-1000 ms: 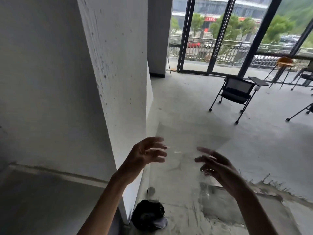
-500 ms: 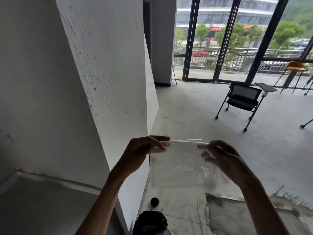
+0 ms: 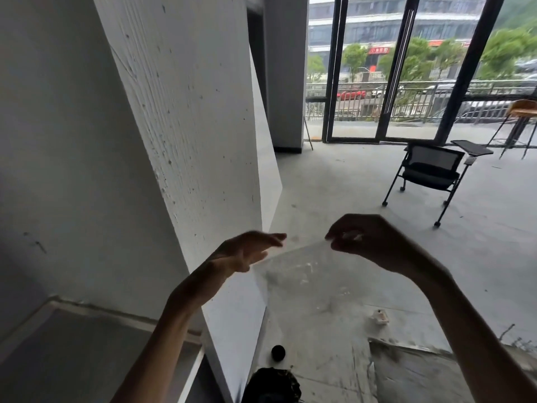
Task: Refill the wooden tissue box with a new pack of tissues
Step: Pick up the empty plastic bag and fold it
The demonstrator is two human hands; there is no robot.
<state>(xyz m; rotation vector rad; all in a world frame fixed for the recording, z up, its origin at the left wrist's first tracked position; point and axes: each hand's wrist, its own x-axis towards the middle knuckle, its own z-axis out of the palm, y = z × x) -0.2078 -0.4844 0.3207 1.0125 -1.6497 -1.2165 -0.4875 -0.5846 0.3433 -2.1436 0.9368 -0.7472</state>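
Note:
A clear plastic wrapper hangs in the air in front of me, thin and see-through. My right hand pinches its upper right corner with closed fingers. My left hand is beside the wrapper's upper left edge, fingers stretched out and slightly apart; whether it touches the plastic I cannot tell. No wooden tissue box and no tissues are in view.
A white concrete pillar stands close on my left. A black bin with a dark bag sits on the floor below, a small black round object and a white scrap near it. A black rolling chair stands at the right, before glass doors.
The camera tilted up. My left hand went from pinching the wrapper's top edge to open fingers. My right hand rose and closed on the right corner, so the wrapper now hangs slanted.

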